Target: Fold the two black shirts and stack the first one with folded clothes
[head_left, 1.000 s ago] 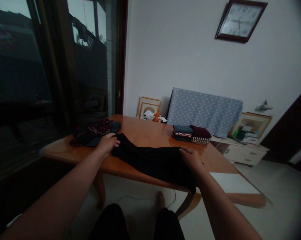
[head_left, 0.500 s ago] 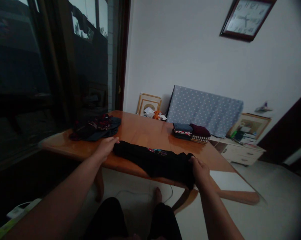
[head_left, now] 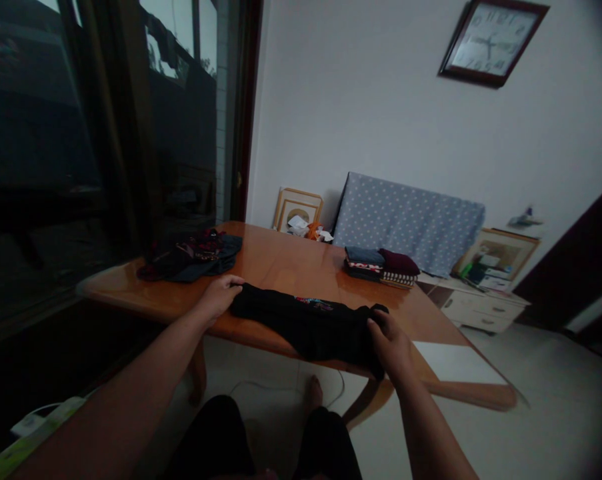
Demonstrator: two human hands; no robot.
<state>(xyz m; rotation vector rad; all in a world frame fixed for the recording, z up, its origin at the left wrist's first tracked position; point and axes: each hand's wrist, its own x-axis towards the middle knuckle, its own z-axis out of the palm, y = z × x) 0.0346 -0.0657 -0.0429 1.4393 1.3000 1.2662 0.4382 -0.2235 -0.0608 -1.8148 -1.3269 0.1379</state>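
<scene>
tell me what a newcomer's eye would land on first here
Probably the black garment with its colourful pattern, lying along the near edge of the wooden table, the left hand at one end and the right hand at the other. Next might come the framed clock high on the wall at upper right, then the dotted blue cloth behind the folded clothes.

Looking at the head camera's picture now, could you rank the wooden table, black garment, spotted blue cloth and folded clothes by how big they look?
1. Wooden table
2. Black garment and spotted blue cloth: too alike to rank, and the garment is nearer
3. Folded clothes
</scene>
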